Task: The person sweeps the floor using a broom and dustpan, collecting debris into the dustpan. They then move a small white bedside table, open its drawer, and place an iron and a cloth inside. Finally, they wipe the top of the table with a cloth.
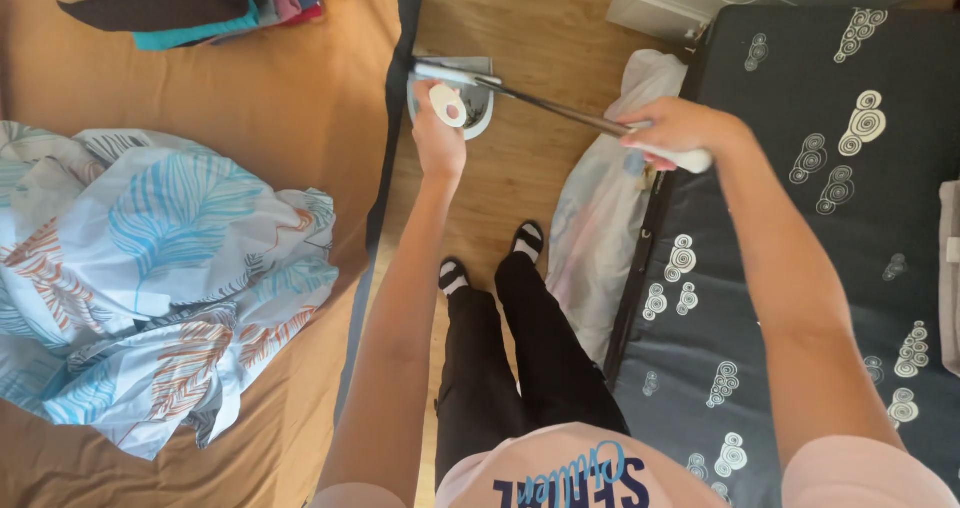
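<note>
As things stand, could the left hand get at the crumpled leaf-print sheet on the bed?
Probably not yet: the left hand is occupied at the mop head, though nothing lies between it and the sheet.

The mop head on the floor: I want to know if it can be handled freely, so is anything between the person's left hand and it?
Nothing visible. The left hand is already at the grey mop head, holding a small white roll against it. The right hand grips the white handle end of the pole.

Your left hand point(440, 133) covers part of the mop head point(455, 93). The picture's top edge cuts off the clothes pile point(180, 3).
</note>
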